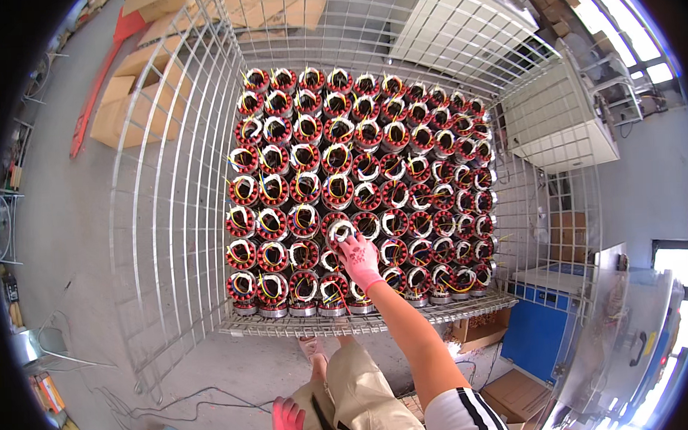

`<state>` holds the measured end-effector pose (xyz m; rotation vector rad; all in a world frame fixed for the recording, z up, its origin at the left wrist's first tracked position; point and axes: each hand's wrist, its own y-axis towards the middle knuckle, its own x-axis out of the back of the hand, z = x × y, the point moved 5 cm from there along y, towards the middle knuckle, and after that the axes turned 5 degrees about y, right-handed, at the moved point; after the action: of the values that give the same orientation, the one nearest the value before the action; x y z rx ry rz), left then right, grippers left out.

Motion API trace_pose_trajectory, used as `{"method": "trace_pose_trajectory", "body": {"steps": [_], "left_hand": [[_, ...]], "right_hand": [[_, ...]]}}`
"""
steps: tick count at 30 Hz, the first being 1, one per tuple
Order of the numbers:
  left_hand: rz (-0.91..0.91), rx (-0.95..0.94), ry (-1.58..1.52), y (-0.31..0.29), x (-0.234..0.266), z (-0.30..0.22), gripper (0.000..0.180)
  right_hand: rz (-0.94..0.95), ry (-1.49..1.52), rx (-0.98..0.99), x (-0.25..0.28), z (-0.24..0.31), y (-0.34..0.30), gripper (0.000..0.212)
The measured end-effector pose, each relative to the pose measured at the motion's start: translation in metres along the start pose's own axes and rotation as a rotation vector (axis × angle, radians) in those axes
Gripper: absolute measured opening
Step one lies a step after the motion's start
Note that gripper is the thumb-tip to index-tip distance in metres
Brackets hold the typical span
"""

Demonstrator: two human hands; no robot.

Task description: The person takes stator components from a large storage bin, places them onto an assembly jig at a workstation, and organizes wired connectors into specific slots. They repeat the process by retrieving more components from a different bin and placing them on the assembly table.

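Grey floor (65,225) surrounds wire cage (287,325); right hand (359,258) grips 1 stator (337,229); left hand (289,421) loosely open, empty.

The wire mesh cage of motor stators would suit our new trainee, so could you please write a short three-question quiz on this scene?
1. True or false: the left hand is inside the wire mesh cage.
2. Choose one. The right hand has its fingers on:
A) a cardboard box
B) a motor stator
C) a red pallet jack
3. Fill in the colour: both hands wear ____ gloves.

Key: 1. False, it is low down, outside the cage. 2. B. 3. Pink.
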<state>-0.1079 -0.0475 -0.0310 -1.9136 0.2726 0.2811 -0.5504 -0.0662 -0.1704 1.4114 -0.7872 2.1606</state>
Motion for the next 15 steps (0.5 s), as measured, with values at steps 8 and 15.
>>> {"method": "trace_pose_trajectory", "body": {"steps": [8, 15], "left_hand": [[-0.041, 0.010, -0.017, 0.040, 0.031, 0.049, 0.042], [-0.142, -0.010, 0.027, 0.046, -0.013, 0.031, 0.043]], "right_hand": [[0.103, -0.114, 0.084, -0.045, -0.001, 0.053, 0.023], [0.166, -0.106, 0.059, -0.036, -0.012, 0.067, 0.026]]}}
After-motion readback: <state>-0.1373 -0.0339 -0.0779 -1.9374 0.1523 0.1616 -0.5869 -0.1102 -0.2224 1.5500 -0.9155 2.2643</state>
